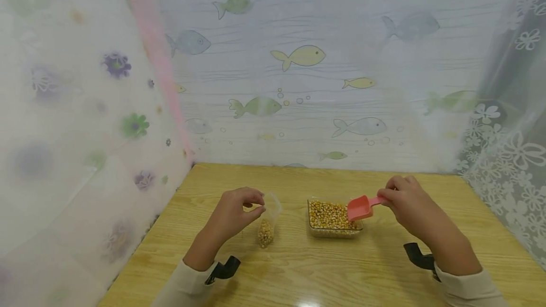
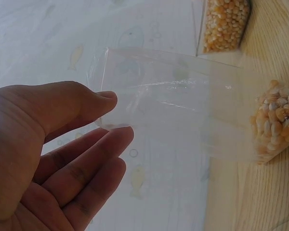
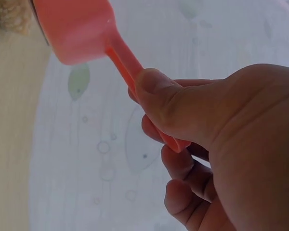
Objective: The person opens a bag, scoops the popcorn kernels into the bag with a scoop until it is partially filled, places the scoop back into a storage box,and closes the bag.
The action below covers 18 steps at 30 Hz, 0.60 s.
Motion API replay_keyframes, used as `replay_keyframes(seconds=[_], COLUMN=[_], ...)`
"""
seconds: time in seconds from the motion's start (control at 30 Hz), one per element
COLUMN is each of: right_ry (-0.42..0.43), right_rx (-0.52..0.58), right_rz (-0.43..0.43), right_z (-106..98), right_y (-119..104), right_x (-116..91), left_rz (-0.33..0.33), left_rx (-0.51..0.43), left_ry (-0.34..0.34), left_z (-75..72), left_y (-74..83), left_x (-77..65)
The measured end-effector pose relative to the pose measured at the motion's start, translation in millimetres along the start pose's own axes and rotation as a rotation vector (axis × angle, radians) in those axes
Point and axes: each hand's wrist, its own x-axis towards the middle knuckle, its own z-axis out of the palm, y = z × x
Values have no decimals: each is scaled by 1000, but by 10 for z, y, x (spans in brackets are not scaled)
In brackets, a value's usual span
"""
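Observation:
My left hand pinches the top edge of a clear plastic bag between thumb and fingers. Corn kernels fill the bottom of the bag, which hangs upright at the table. My right hand grips the handle of a pink scoop, thumb on top. The scoop's bowl is over the right end of a clear rectangular container holding many corn kernels. Whether kernels lie inside the scoop cannot be seen. In the right wrist view, the scoop's handle runs down under the thumb.
Both hands are above a wood-grain table. A translucent curtain with fish prints hangs behind the table's far edge. Flowered sheeting closes the left side, and more patterned sheeting hangs at the right.

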Motion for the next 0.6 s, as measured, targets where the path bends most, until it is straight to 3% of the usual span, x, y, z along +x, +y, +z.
replay_keyframes(seconds=[0.6], right_ry=[-92], right_rx=[131], right_rz=[48], right_z=[287], right_y=[-52], right_x=[12], left_rz=[-3], left_rx=[8], left_ry=[-4], left_z=[-18], left_y=[23], left_x=[0])
